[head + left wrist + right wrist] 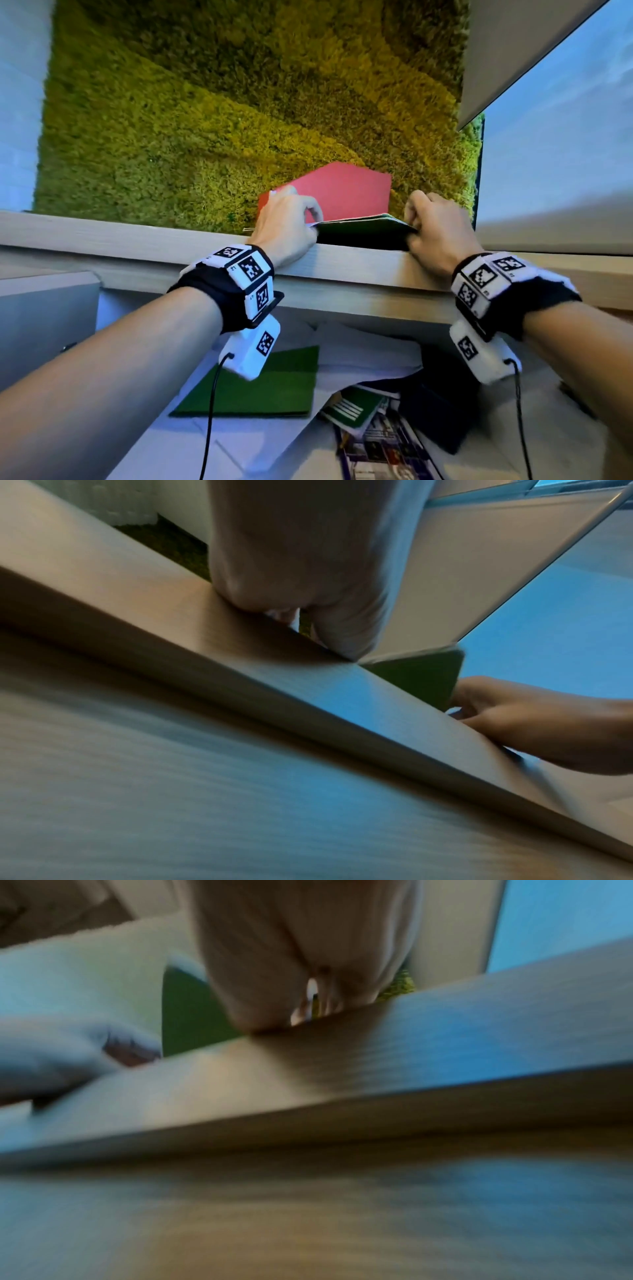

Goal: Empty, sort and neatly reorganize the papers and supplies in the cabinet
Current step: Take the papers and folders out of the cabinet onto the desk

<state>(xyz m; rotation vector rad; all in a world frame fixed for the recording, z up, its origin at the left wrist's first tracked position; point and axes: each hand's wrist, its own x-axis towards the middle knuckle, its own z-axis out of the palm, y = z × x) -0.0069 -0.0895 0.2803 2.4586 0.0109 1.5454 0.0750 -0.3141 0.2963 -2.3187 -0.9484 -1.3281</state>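
Two hands work at the top edge of a pale wooden cabinet (120,236), which runs across the middle of the head view. At the far left of that view a grey cabinet door (44,318) stands open in the lower left, and above the ledge a moss wall panel (212,113) fills the upper centre. Left of centre, the left hand (287,222) reaches over the ledge with its fingers curled round the left edge of a thin stack of folders — a red folder (346,195) stands up behind, leaning against the moss, and a dark green folder (363,233) lies nearly flat in front of it on the cabinet top. Just right of centre, the right hand (438,226) is curled round the right edge of the dark green folder, thumb underneath. In the left wrist view the left hand (301,561) presses down at the ledge and the green folder's corner (424,680) shows between the two hands; the right wrist view is blurred, though green card shows left of the right hand (294,961). Below the ledge, in the lower half of the head view, the cabinet shelf holds a loose heap: a bright green folder (260,390) at lower centre, white sheets (363,356) beside it, then a small green booklet (352,407), a printed magazine (387,452) and a dark navy folder (442,394) towards the lower right.
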